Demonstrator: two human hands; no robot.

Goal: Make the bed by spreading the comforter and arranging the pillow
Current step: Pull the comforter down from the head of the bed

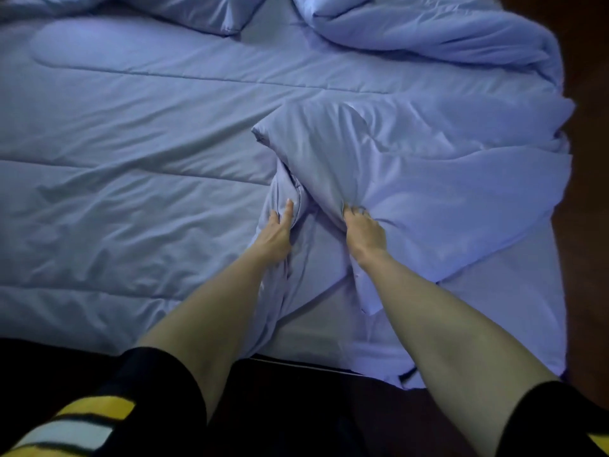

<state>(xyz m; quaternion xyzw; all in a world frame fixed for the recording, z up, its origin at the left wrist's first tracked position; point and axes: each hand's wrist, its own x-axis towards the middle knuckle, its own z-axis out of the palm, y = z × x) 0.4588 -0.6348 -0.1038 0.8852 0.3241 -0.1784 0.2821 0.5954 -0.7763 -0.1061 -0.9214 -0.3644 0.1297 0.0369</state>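
Evidently mid-spread, left hand (275, 230) and right hand (364, 232) each clutch bunched comforter (329, 159) folds, which next need pulling flat.

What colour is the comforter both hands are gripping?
Plain light blue-lavender comforter, no print; head view, the only one.

No words, labels, brand marks, numbers or signs can be read anywhere in this view.
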